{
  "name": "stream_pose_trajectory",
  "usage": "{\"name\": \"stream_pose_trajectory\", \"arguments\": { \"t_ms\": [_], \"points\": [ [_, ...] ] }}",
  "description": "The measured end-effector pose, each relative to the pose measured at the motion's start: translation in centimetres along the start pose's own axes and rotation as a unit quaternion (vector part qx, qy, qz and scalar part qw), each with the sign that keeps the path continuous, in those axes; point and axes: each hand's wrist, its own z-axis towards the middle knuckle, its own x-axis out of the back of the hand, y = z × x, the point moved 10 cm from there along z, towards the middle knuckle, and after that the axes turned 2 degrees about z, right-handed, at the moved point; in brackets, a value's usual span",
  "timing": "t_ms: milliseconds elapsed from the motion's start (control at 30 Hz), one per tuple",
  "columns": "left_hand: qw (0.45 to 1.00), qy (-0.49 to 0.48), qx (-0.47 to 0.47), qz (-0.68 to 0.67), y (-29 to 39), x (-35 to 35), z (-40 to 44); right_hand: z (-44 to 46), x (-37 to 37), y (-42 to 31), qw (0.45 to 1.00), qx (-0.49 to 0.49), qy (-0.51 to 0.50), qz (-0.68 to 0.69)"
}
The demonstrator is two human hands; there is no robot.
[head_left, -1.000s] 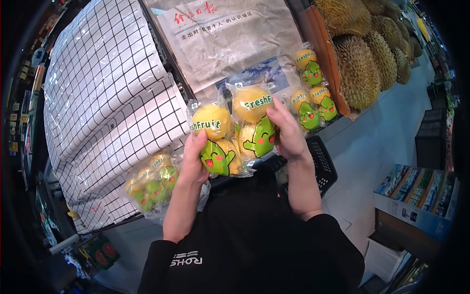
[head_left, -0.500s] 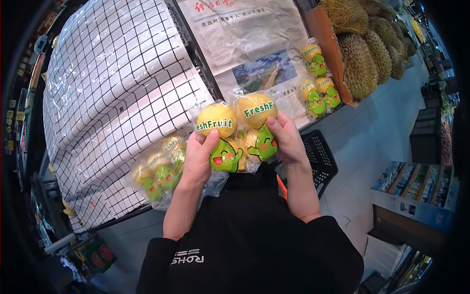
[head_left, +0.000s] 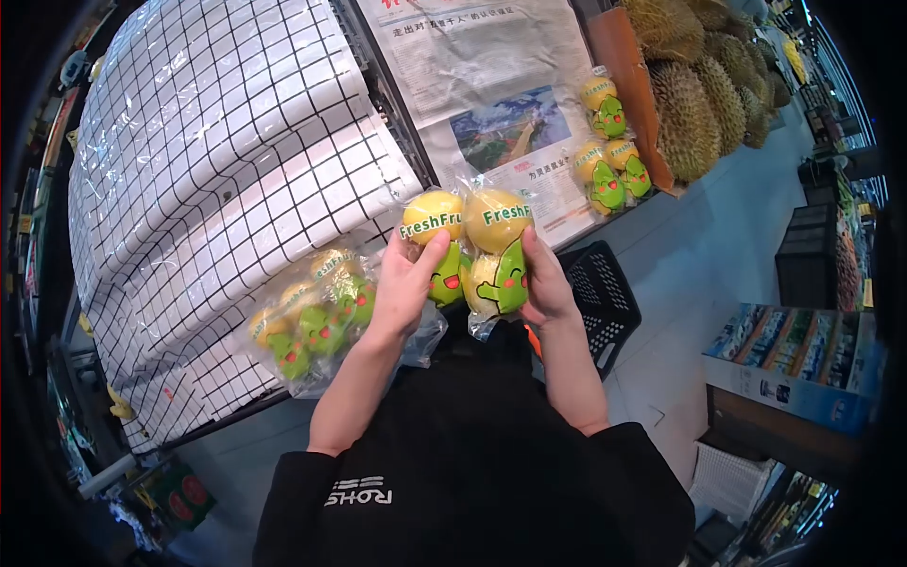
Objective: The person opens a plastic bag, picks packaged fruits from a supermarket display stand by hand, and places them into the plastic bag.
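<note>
Both hands closed, one pack each: left hand (head_left: 404, 288) wraps the outer side of left pack (head_left: 433, 215), right hand (head_left: 550, 283) the outer side of right pack (head_left: 498, 222). No slack visible; back fingers mostly hidden, so can't tell how hard they squeeze.

Big to small:

Sheet (head_left: 217, 132), white with black grid, fills the left side. Newspaper (head_left: 453, 71) lies just right of it, straight beyond the held packs. Durians (head_left: 694, 118) heaped far right, behind board (head_left: 644, 118), well apart from both hands. Crate (head_left: 612, 307), black and perforated, sits lower, just outboard of the right wrist.

Clear bag (head_left: 307, 317) with several packs inside is on the near edge of the sheet, beside the left wrist; left hand much nearer. Contact there: can't tell. Three loose packs (head_left: 605, 180) sit on the right edge of the newspaper, next to the board; right hand nearer.

Key relation: held packs are side by side between the palms, in front of the chest, short of the newspaper's near edge. Long axes about parallel, pointing away from the body, lettered fruit at the far end, leaf print at the near end. Can't tell if the films touch.

Smallest: thumbs. Left thumb (head_left: 434, 249) lies over the front of left pack; right thumb (head_left: 529, 249) pins the outer edge of right pack.
</note>
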Motion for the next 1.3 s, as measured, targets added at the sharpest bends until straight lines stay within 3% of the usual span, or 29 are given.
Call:
{"name": "stream_pose_trajectory", "arguments": {
  "t_ms": [300,533,800,900,1200,1300],
  "points": [
    [1.000,0.009,0.000,0.023,-0.8,-2.2,2.4,1.4,2.3,-2.5,0.999,0.012,0.021,-0.045],
    [0.998,0.031,0.023,0.059,-6.2,-3.7,6.8,3.6,7.9,-4.6,0.994,0.020,0.095,-0.045],
    [0.995,0.009,0.058,0.084,-9.7,-5.2,7.4,4.5,12.6,-5.9,0.981,-0.038,0.152,-0.119],
    [0.995,0.025,0.080,0.055,-9.8,-4.7,7.1,4.9,11.7,-5.7,0.982,-0.053,0.117,-0.137],
    [0.994,0.027,-0.095,0.044,-0.1,-4.9,4.3,2.5,6.3,-6.5,0.994,0.050,-0.016,-0.098],
    [0.996,0.013,-0.083,-0.013,1.5,-3.4,3.1,2.2,6.5,-4.3,0.997,0.024,-0.012,-0.079]
  ]
}}
